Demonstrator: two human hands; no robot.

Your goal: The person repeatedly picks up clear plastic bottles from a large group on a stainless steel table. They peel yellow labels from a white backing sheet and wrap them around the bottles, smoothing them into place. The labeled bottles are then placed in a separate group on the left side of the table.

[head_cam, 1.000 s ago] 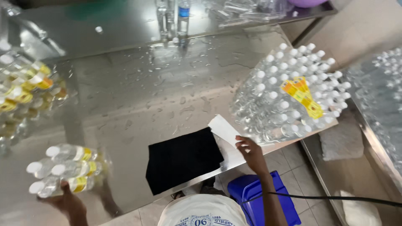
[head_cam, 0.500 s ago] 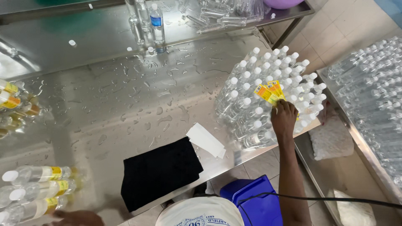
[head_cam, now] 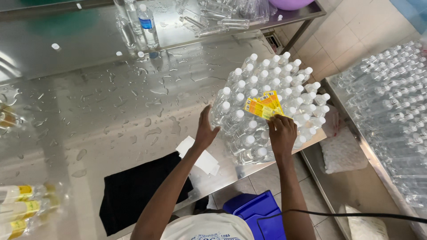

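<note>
At the wet steel surface's point(head_cam: 111, 111) near edge, the left hand point(head_cam: 205, 132) rests flat against clear white-capped plastic bottles point(head_cam: 267, 102); the right hand point(head_cam: 282, 133) pinches yellow paper labels point(head_cam: 263, 106).

Yellow-orange labels point(head_cam: 263, 106) on the wrapped bottle pack point(head_cam: 267, 106) at 2 o'clock; yellow-labelled pack point(head_cam: 22, 209) at 8 o'clock; blue-labelled bottle point(head_cam: 147, 24) at 11.

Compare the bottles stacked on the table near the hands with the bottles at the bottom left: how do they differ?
The stacked bottles are bare and clear; the bottom-left bottles wear yellow labels. The stack is large and sits between the left hand and right hand; the bottom-left group is small and untouched. Both have white caps.
</note>
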